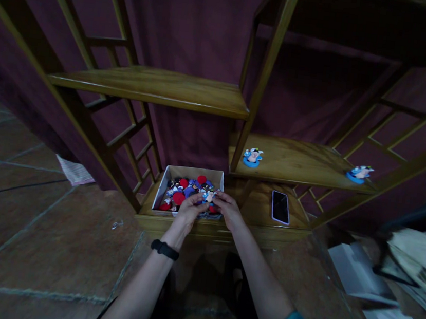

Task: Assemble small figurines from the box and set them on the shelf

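Observation:
Between my two hands is a small figurine (209, 196), pale with some blue, held over the front right part of a cardboard box. My left hand (190, 207) grips it from the left and my right hand (228, 209) from the right, fingers closed about its sides. Below and behind it, the white box (159, 194) holds many small figurines with red and blue parts, jumbled together. Two similar figurines on blue bases stand on the right shelf: one figurine (252, 157) by the upright post, another figurine (359, 173) near the far right end.
The box rests on the low wooden ledge (244, 220), with a phone (280, 207) lying to its right. A higher shelf (152, 86) overhangs the box; a post (264, 78) divides left from right. Papers (362, 273) and a cloth bag (418, 257) lie on the floor at right.

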`<state>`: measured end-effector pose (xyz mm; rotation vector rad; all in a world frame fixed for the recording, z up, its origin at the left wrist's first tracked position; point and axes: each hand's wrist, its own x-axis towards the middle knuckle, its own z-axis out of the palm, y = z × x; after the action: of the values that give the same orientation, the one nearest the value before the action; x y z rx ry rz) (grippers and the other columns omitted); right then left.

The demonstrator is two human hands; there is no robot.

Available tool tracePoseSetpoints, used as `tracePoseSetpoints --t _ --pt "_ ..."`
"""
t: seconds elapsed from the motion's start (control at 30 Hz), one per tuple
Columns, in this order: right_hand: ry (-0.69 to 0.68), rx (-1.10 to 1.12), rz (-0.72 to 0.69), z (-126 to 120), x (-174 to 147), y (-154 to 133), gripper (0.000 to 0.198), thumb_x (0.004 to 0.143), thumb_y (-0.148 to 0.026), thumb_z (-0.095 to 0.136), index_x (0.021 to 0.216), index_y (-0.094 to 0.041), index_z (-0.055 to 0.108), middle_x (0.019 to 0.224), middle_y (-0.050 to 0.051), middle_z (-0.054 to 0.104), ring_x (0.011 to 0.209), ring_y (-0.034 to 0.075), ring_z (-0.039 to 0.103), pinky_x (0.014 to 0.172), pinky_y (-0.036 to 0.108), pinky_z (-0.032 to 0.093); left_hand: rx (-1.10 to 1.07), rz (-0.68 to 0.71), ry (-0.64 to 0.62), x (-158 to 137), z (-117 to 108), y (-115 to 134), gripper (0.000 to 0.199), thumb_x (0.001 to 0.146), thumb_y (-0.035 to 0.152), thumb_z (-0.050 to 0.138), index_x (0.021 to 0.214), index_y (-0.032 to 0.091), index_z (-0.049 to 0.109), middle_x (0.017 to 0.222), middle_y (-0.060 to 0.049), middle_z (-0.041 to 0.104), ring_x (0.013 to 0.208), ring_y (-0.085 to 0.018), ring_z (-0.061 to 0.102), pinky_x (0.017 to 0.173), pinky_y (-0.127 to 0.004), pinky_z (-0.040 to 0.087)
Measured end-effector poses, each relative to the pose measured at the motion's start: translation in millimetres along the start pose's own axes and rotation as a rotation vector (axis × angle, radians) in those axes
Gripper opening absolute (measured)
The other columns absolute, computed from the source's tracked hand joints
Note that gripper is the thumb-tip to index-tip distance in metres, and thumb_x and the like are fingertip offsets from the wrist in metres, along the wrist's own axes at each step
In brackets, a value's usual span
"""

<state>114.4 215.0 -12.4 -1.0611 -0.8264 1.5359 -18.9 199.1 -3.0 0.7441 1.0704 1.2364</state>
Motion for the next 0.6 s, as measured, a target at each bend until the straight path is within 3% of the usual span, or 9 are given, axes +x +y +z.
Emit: tracePoseSetpoints --t 0.4,0.6 --pt "0.026 -0.120 -0.115 6.1 -0.4 -5.0 0.034 0.053 -0.032 0.075 0.084 -0.020 0.068 0.082 0.000 0.070 0.076 0.016 0.061 0.070 0.027 0.046 0.144 0.107 0.051 4.0 1.3 -3.5 0.036 0.053 0.008 0.073 0.089 0.015 0.068 0.078 0.000 0.068 0.061 -0.009 0.054 0.062 -0.020 0.043" --pt "0.036 -0.204 -0.178 5.6 3.7 -2.5 0.032 0.056 -0.031 0.072 0.086 -0.021 0.067 0.080 -0.001 0.068 0.076 0.015 0.059 0.076 0.028 0.045 0.170 0.163 0.106 6.6 1.7 -5.7 0.036 0.051 0.007 0.074 0.085 0.016 0.068 0.080 -0.001 0.068 0.068 -0.012 0.055 0.065 -0.022 0.044"
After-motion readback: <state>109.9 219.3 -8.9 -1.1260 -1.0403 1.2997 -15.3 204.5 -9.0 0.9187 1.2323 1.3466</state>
